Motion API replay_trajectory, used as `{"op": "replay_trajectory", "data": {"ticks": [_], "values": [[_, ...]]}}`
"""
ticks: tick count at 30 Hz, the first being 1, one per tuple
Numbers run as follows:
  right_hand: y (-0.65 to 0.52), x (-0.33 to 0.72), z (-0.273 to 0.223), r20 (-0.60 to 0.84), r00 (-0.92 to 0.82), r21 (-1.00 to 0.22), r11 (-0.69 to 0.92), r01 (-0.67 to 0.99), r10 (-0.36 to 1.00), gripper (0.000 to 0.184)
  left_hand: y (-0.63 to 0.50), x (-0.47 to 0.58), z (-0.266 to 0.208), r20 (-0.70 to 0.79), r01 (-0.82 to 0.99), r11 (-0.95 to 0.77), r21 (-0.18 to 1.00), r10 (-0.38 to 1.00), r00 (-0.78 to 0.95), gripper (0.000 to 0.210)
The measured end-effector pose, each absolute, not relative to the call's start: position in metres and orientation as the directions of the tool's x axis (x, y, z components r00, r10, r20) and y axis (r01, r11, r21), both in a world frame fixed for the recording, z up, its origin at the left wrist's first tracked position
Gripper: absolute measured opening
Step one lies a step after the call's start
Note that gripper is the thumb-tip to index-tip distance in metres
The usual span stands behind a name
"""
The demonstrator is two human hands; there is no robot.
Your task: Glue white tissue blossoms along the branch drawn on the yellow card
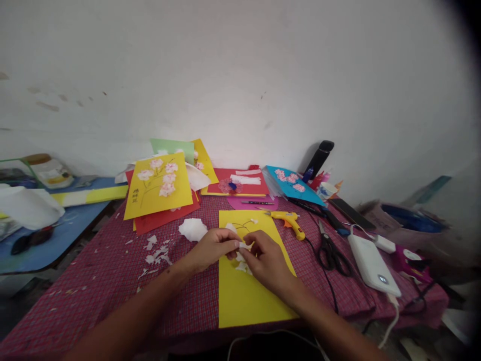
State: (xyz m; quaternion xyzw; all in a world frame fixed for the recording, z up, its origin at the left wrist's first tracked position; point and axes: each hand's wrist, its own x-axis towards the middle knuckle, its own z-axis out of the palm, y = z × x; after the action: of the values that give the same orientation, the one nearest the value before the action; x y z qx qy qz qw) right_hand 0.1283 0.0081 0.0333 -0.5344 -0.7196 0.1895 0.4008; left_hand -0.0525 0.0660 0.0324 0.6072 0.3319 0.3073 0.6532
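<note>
Over a yellow sheet of paper (255, 301), my left hand (216, 248) and my right hand (268, 260) meet, both pinching one small white paper piece (244, 245). Thin drawn branches (240, 224) show on the sheet beyond my fingers, with a few white bits around them. More white scraps (243, 266) lie on the sheet just below my hands, partly covered by them. Left of the sheet rests a larger torn white paper (193, 229), and small torn bits (158, 255) are scattered on the checked tablecloth (112, 281).
A yellow glue gun (287, 220) lies right of the sheet, its cord trailing forward. Beside it are black scissors (332, 253) and a white power bank (374, 265). Finished flower pictures (160, 185) are stacked at the back left; a blue one (295, 184) leans at the back right.
</note>
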Motion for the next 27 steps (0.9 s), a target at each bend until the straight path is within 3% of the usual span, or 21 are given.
{"op": "replay_trajectory", "data": {"ticks": [3, 7, 13, 21, 27], "values": [[0.012, 0.129, 0.030, 0.195, -0.063, -0.908, 0.205, 0.366, 0.979, 0.015, 0.066, -0.052, 0.032, -0.080, -0.036, 0.124, 0.992, 0.809, 0.582, 0.028], [0.014, 0.128, 0.024, 0.105, -0.073, -0.975, 0.117, 0.191, 0.992, 0.021, 0.066, -0.050, 0.030, -0.096, -0.057, 0.158, 0.986, 0.804, 0.586, 0.028], [0.006, 0.123, 0.021, 0.155, -0.069, -0.944, 0.168, 0.283, 0.986, 0.022, 0.064, -0.049, 0.033, -0.062, -0.113, 0.160, 0.981, 0.803, 0.593, 0.025], [0.004, 0.124, 0.027, 0.341, -0.076, -0.814, 0.335, 0.475, 0.937, 0.013, 0.064, -0.049, 0.033, -0.072, -0.092, 0.168, 0.981, 0.767, 0.637, 0.028], [0.003, 0.126, 0.031, 0.343, -0.057, -0.830, 0.332, 0.448, 0.937, 0.006, 0.064, -0.050, 0.032, -0.068, -0.079, 0.154, 0.985, 0.763, 0.643, 0.026]]}}
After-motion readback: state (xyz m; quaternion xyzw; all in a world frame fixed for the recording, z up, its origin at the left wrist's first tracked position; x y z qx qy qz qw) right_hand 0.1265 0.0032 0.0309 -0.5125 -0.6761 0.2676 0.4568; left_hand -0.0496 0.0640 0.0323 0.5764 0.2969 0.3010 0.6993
